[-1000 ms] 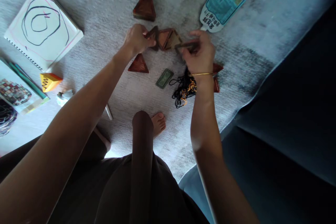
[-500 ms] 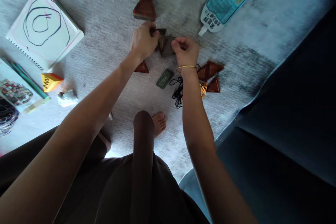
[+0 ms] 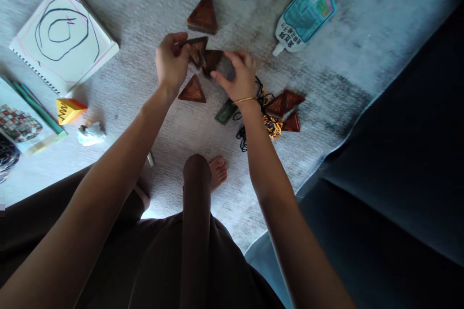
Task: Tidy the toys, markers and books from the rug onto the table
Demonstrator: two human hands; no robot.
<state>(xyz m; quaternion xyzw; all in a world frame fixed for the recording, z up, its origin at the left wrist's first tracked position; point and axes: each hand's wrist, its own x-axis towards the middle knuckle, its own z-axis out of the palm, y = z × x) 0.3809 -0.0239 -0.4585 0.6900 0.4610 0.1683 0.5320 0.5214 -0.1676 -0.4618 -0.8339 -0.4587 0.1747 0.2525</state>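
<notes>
My left hand (image 3: 173,60) pinches a brown, translucent triangular tile (image 3: 197,49) between thumb and fingers. Touching that tile is another dark brown triangular tile (image 3: 213,62), gripped at its right side by the thumb and index finger of my right hand (image 3: 237,72). A loose triangular tile (image 3: 193,90) lies flat just below the pair. Above them rests a thicker stack of brown triangles (image 3: 203,14). Under my right hand is a small dark green rectangular piece (image 3: 225,112), partly covered.
A blue spouted pouch (image 3: 306,14) lies at upper right. Black and yellow cord (image 3: 271,125) and several brown triangles (image 3: 286,102) are by my right wrist. A spiral sketchbook (image 3: 68,34) and an orange folded piece (image 3: 70,111) are left. A dark sofa (image 3: 380,178) borders the right.
Both hands have moved left with the tiles, which now tilt and spread apart more. The loose triangle below them is now fully visible.
</notes>
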